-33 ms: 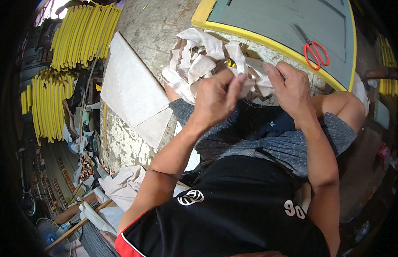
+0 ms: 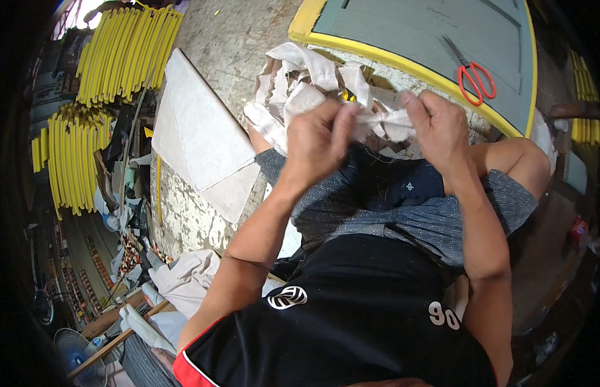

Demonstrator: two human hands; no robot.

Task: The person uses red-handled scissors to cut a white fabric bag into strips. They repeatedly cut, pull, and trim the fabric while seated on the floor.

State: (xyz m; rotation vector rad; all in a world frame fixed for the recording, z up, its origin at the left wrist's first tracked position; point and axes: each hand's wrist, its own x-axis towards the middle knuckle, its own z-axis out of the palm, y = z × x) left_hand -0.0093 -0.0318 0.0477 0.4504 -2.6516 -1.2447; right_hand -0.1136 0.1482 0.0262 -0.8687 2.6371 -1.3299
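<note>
My left hand [image 2: 317,137] and my right hand [image 2: 440,134] are closed on a pale fabric strip [image 2: 395,120], which stretches, bunched and slightly twisted, between them above my lap. Both thumbs press onto the cloth. Just beyond my left hand lies a loose heap of off-white fabric strips [image 2: 306,61] with frayed, curling edges; part of it is hidden behind my hands. A small yellow thing [image 2: 347,95] shows among the strips, too covered to name.
Red-handled scissors [image 2: 476,82] rest on a grey-green panel with a yellow border [image 2: 403,64]. Left of the heap lies a folded pale cloth [image 2: 200,122] on the worn work surface [image 2: 232,32]. Yellow-edged pieces [image 2: 125,55] are stacked far left; a fan [image 2: 77,355] stands lower left.
My left hand has shifted slightly left, and the span of strip between my hands is longer and straighter. My right hand is almost where it was.
</note>
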